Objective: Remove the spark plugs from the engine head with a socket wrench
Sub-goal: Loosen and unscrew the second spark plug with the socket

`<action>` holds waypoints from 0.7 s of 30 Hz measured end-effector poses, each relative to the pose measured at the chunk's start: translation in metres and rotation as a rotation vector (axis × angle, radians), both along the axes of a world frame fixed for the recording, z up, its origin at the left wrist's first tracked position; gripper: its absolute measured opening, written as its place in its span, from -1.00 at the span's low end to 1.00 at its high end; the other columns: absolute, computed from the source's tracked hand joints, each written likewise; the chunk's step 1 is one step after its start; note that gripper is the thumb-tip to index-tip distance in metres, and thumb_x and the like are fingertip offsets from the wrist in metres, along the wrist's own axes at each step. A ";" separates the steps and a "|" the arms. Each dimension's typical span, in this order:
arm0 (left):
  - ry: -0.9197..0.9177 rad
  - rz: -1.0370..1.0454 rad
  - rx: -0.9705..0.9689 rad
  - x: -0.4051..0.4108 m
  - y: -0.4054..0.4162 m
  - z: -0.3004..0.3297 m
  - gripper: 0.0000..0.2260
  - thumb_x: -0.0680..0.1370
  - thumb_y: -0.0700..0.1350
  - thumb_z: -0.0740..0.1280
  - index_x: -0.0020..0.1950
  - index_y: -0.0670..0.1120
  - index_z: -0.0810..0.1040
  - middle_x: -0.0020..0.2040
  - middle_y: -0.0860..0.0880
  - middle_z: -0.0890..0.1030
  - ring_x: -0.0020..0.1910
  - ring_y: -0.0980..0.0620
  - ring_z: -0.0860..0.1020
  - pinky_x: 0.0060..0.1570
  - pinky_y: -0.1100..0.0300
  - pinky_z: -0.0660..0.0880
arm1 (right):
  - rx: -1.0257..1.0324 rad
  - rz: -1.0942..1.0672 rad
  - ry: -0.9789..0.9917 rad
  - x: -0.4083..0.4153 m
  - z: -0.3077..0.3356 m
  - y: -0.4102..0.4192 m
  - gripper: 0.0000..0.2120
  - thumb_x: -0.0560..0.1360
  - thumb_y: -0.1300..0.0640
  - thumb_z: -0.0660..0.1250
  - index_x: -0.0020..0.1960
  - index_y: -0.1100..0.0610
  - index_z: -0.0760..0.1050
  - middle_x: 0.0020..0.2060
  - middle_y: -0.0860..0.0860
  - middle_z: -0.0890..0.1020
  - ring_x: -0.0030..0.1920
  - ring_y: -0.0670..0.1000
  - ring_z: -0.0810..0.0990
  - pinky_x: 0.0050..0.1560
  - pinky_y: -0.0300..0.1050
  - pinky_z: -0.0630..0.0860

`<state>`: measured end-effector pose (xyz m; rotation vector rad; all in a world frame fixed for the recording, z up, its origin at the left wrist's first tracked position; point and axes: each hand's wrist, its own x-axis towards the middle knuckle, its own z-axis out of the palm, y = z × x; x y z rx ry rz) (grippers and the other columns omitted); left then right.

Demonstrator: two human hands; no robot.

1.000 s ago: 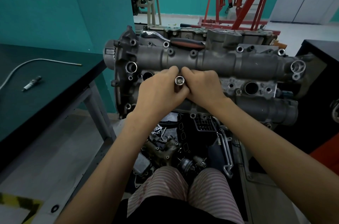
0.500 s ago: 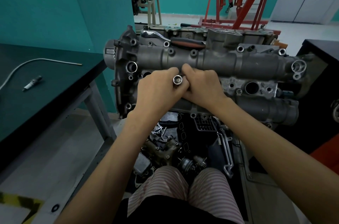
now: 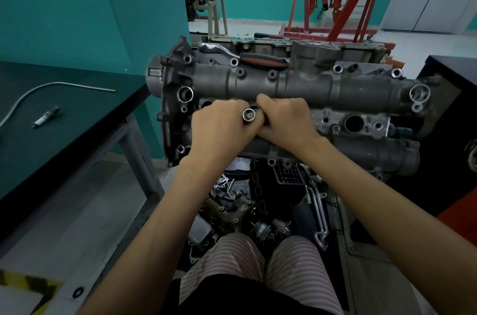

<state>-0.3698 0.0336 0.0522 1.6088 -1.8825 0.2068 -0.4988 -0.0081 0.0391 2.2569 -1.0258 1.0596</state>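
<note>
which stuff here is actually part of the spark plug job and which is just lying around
In the job: socket, left hand, right hand, engine head, ratchet wrench, removed spark plug.
Lying about: bent metal tube, red hoist, loose parts.

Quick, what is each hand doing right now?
Left hand: fingers curled round the shiny silver metal socket, holding it.
Right hand: fingers curled against the same socket; whether it really grips cannot be told.

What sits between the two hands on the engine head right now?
A chrome socket, open end up, gripped between left hand and right hand over the engine head, head view.
</note>
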 end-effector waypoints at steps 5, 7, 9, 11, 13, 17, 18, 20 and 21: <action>0.034 -0.085 -0.012 -0.001 0.003 0.001 -0.78 0.50 0.01 0.24 -0.21 -0.04 0.25 -0.36 0.05 0.36 -0.34 -0.01 0.36 -0.47 0.19 0.14 | -0.044 0.010 0.011 0.000 -0.002 0.000 -0.71 0.36 0.02 0.16 -0.37 0.23 0.41 -0.57 0.08 0.50 -0.61 0.13 0.46 -0.58 -0.25 0.21; 0.029 -0.032 -0.007 -0.002 0.001 0.002 -0.70 0.52 0.02 0.24 -0.33 -0.05 0.22 -0.43 0.01 0.36 -0.37 -0.03 0.36 -0.49 0.17 0.13 | -0.037 -0.008 -0.007 0.001 -0.002 0.001 -0.67 0.36 -0.03 0.16 -0.35 0.23 0.42 -0.55 0.07 0.51 -0.60 0.12 0.48 -0.56 -0.25 0.20; 0.007 0.008 0.006 0.000 0.000 0.002 -0.63 0.53 0.07 0.23 -0.39 -0.07 0.22 -0.45 -0.01 0.37 -0.36 -0.06 0.42 -0.47 0.14 0.13 | -0.038 -0.028 -0.012 0.000 -0.002 0.000 -0.66 0.36 -0.06 0.16 -0.35 0.23 0.41 -0.56 0.07 0.52 -0.59 0.11 0.49 -0.54 -0.25 0.19; 0.000 -0.006 -0.004 0.001 0.001 0.001 -0.66 0.52 0.09 0.23 -0.34 -0.07 0.25 -0.41 0.01 0.39 -0.33 -0.06 0.43 -0.45 0.15 0.13 | -0.041 -0.039 -0.004 -0.001 -0.002 0.000 -0.67 0.35 -0.04 0.16 -0.35 0.22 0.42 -0.56 0.07 0.52 -0.59 0.11 0.50 -0.55 -0.25 0.20; 0.009 -0.055 -0.014 0.002 0.003 0.002 -0.74 0.50 0.09 0.25 -0.22 -0.03 0.25 -0.33 0.05 0.37 -0.32 -0.02 0.37 -0.46 0.16 0.13 | -0.045 -0.030 0.024 0.000 -0.002 0.000 -0.70 0.35 0.00 0.16 -0.33 0.24 0.44 -0.53 0.08 0.53 -0.57 0.13 0.51 -0.57 -0.24 0.23; -0.003 -0.044 -0.005 0.001 0.001 0.004 -0.67 0.52 0.05 0.25 -0.34 -0.04 0.21 -0.43 0.04 0.32 -0.35 -0.03 0.37 -0.47 0.17 0.10 | -0.028 -0.017 0.008 0.000 -0.002 0.001 -0.69 0.35 -0.01 0.17 -0.32 0.25 0.43 -0.51 0.09 0.54 -0.56 0.15 0.51 -0.54 -0.25 0.20; 0.000 -0.031 -0.001 0.001 0.001 0.004 -0.62 0.53 0.06 0.24 -0.39 -0.05 0.20 -0.45 0.02 0.34 -0.36 -0.05 0.40 -0.46 0.16 0.11 | -0.023 -0.015 -0.005 0.000 -0.001 0.000 -0.69 0.35 -0.02 0.18 -0.34 0.24 0.42 -0.53 0.09 0.53 -0.56 0.14 0.51 -0.52 -0.25 0.19; 0.006 -0.023 0.000 0.001 0.001 0.003 -0.58 0.55 0.09 0.23 -0.42 -0.06 0.22 -0.45 0.01 0.37 -0.35 -0.05 0.43 -0.43 0.15 0.16 | -0.014 -0.009 -0.021 -0.001 0.000 0.000 -0.68 0.35 -0.03 0.18 -0.38 0.22 0.40 -0.57 0.08 0.51 -0.58 0.12 0.50 -0.51 -0.26 0.19; 0.007 -0.028 -0.001 0.002 0.003 0.002 -0.59 0.54 0.10 0.23 -0.41 -0.06 0.24 -0.44 0.02 0.37 -0.34 -0.03 0.42 -0.40 0.15 0.18 | -0.013 -0.005 -0.024 -0.001 0.000 0.000 -0.68 0.34 -0.02 0.18 -0.40 0.22 0.40 -0.58 0.09 0.51 -0.59 0.12 0.50 -0.51 -0.26 0.20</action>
